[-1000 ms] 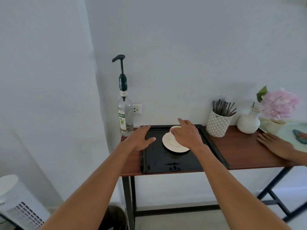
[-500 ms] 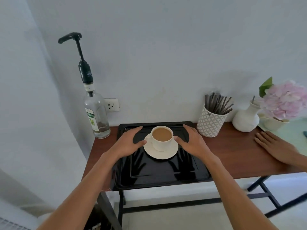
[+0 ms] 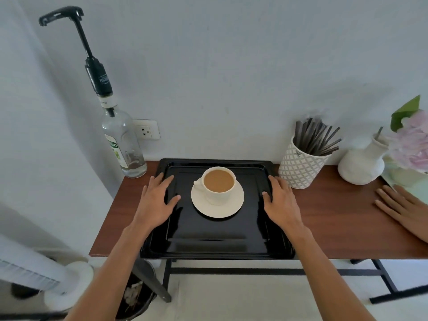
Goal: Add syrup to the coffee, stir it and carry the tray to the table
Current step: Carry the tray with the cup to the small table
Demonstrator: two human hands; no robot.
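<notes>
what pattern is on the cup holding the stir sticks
A grey-and-white diamond lattice on the cup, seen in the head view.

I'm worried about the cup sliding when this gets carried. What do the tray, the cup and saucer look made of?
The tray looks like glossy black enamelled metal or lacquer: it mirrors the hands and the wall light. That would be slick. The cup and saucer look like cream glazed ceramic, smooth with a soft sheen. Which exactly cannot be told from here.

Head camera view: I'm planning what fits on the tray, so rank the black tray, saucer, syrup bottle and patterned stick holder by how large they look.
1. Black tray, clearly largest.
2. Syrup bottle with its pump, tallest but slim.
3. Saucer and patterned stick holder look alike; the holder stands farther back, so I won't rank them.
</notes>
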